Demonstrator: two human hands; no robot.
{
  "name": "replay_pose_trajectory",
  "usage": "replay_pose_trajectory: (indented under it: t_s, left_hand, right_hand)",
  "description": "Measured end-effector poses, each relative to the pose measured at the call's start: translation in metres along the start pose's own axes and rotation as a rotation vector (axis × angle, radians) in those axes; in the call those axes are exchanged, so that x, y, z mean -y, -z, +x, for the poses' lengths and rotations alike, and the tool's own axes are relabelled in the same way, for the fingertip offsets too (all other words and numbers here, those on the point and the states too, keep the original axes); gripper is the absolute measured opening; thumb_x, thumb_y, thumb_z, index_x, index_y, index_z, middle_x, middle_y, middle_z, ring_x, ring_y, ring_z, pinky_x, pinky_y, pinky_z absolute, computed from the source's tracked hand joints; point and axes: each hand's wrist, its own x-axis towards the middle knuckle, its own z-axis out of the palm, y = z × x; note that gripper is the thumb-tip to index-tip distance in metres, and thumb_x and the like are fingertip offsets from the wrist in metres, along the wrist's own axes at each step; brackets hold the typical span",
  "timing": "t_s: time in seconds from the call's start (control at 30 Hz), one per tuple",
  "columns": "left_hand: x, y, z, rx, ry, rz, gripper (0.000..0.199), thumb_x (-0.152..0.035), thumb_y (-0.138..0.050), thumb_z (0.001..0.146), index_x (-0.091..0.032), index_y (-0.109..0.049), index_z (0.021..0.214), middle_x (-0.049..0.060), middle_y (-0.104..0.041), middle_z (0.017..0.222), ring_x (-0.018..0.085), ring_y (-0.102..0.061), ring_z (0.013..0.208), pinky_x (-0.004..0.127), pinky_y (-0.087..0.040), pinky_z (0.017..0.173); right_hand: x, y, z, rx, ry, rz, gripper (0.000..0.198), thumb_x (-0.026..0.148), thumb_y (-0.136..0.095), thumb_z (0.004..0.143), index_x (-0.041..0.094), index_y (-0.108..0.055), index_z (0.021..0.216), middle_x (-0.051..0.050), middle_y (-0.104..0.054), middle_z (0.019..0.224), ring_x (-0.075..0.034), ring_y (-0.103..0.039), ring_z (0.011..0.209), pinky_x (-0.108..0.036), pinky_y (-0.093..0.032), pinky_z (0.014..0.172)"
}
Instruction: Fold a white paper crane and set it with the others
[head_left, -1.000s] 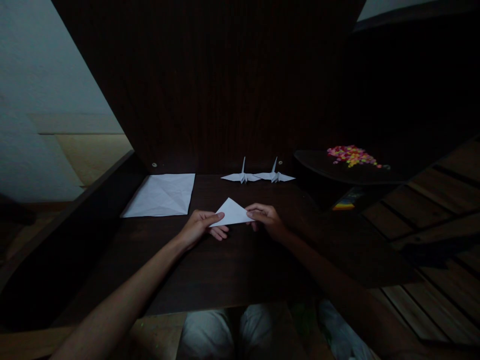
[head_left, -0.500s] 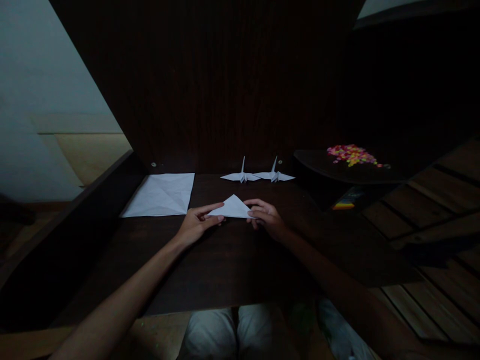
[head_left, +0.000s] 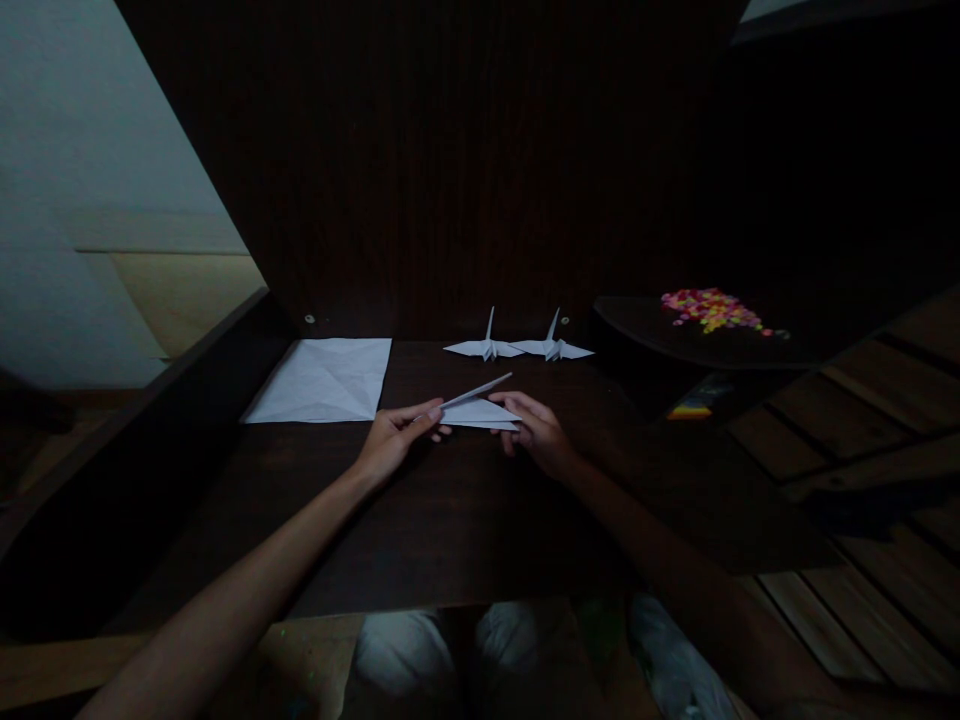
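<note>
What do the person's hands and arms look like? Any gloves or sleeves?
No gloves cover the bare left hand or the bare right hand, and no watch or bracelet shows. The bare left forearm and bare right forearm show no clear sleeves. It's too dim to make out rings or small marks.

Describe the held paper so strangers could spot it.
On the dark desk, nearer than the two paper cranes, find the hands. The folded white paper is between them; unlike the cranes and the flat sheet, it alone is held, one flap raised.
</note>
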Motion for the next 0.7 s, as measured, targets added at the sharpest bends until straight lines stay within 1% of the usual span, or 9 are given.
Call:
replay_pose_trajectory:
  t_s: [0.07,0.13,0.17,0.23,0.4,0.53,0.7]
  left_hand:
    - [0.001,0.000,0.001,0.018,-0.029,0.023,0.039,-0.044,-0.071,0.075,-0.009,-0.075,0.092,0.011,-0.075,0.081,0.018,-0.066,0.071,0.030,-0.051,0.073]
    - [0.002,0.001,0.002,0.018,-0.053,0.049,0.036,-0.045,-0.067,0.079,-0.010,-0.075,0.078,0.011,-0.074,0.079,0.018,-0.065,0.069,0.029,-0.051,0.072]
    - [0.002,0.001,0.002,0.019,-0.060,0.060,0.036,-0.044,-0.065,0.081,-0.011,-0.075,0.074,0.011,-0.074,0.078,0.017,-0.064,0.067,0.029,-0.050,0.072]
    - [0.001,0.001,0.002,0.038,-0.071,0.068,0.035,-0.043,-0.064,0.082,-0.011,-0.074,0.072,0.010,-0.074,0.076,0.017,-0.064,0.065,0.028,-0.050,0.070]
    - [-0.006,0.000,-0.001,0.106,-0.076,0.085,0.036,-0.044,-0.064,0.082,-0.011,-0.072,0.068,0.009,-0.071,0.069,0.016,-0.060,0.060,0.027,-0.048,0.062]
    - [-0.012,-0.002,-0.004,0.152,-0.071,0.112,0.037,-0.046,-0.065,0.080,-0.014,-0.070,0.062,0.006,-0.069,0.064,0.016,-0.060,0.061,0.026,-0.049,0.062]
    - [-0.008,0.000,-0.003,0.193,-0.007,0.089,0.039,-0.049,-0.064,0.080,-0.012,-0.072,0.070,0.008,-0.072,0.065,0.017,-0.062,0.058,0.026,-0.050,0.059]
  right_hand:
    - [0.001,0.000,-0.002,-0.012,0.009,-0.016,0.041,0.041,-0.067,0.072,0.017,-0.060,0.104,0.002,-0.062,0.064,-0.009,-0.051,0.039,-0.022,-0.039,0.037]
    - [0.002,0.000,-0.004,-0.003,0.015,-0.017,0.041,0.033,-0.071,0.067,0.018,-0.061,0.104,0.004,-0.059,0.067,-0.009,-0.051,0.042,-0.022,-0.039,0.037]
    - [0.002,0.000,-0.005,0.006,0.011,-0.016,0.041,0.031,-0.073,0.065,0.018,-0.061,0.103,0.004,-0.059,0.068,-0.009,-0.052,0.044,-0.021,-0.039,0.038]
    - [0.003,0.000,-0.006,0.020,-0.008,-0.023,0.041,0.028,-0.073,0.063,0.019,-0.061,0.102,0.004,-0.058,0.070,-0.009,-0.052,0.048,-0.021,-0.040,0.039]
    - [0.002,0.000,-0.006,0.037,-0.020,-0.049,0.040,0.027,-0.072,0.066,0.020,-0.060,0.103,0.004,-0.059,0.071,-0.008,-0.050,0.048,-0.020,-0.038,0.042]
    - [0.000,0.001,-0.004,0.054,-0.005,-0.052,0.041,0.028,-0.073,0.065,0.020,-0.058,0.103,0.004,-0.059,0.071,-0.008,-0.049,0.046,-0.021,-0.040,0.040]
    - [-0.002,0.001,-0.004,0.061,0.018,-0.064,0.042,0.025,-0.073,0.063,0.021,-0.057,0.101,0.005,-0.060,0.071,-0.008,-0.050,0.045,-0.021,-0.041,0.039]
